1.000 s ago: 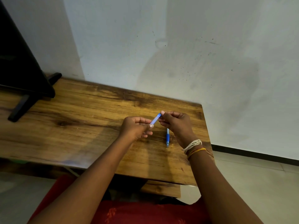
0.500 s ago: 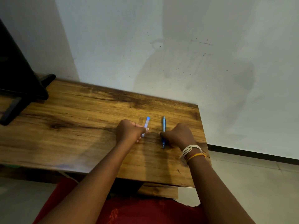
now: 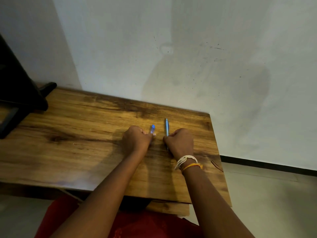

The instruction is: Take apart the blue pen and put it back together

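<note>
The blue pen is in two pieces on the wooden table (image 3: 85, 152). My left hand (image 3: 136, 140) rests low on the table with its fingers closed on a short translucent blue pen piece (image 3: 152, 129), which pokes out away from me. My right hand (image 3: 180, 142) lies beside it, fingers closed on the longer blue pen body (image 3: 166, 127); its far end points at the wall and its thin tip shows below my fingers. The two pieces lie roughly parallel, a small gap apart. Whether either piece touches the table is hard to tell.
A black stand or monitor base (image 3: 20, 100) occupies the table's far left corner. A white wall (image 3: 188, 57) runs right behind the table. The table's right edge (image 3: 221, 160) is close to my right hand, with floor beyond.
A second ago both hands held the short piece raised between them while the longer body lay on the table. Both hands have dropped to the table, and my right hand has taken the longer body.
</note>
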